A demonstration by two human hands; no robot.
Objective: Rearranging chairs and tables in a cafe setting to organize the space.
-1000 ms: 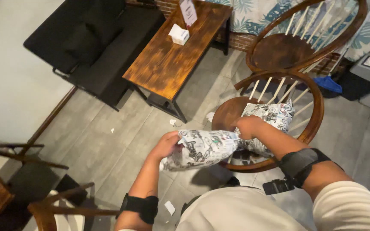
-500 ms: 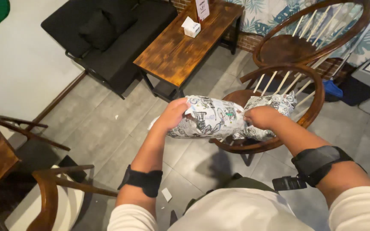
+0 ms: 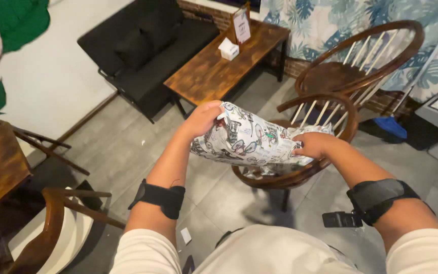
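You hold the cushion (image 3: 247,139) in the air over the near chair (image 3: 300,175), its long axis running between your hands. Your left hand (image 3: 204,117) grips its upper left end; your right hand (image 3: 314,144) clutches the lower right end, nearer the seat.

sleeves: white, pushed up | forearms: black strap bands; right band carries small black clip | torso: white top

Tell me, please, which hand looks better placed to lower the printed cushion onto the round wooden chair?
Probably the right hand: it grips the cushion end directly above the chair seat, whereas the left hand holds the raised end farther away.
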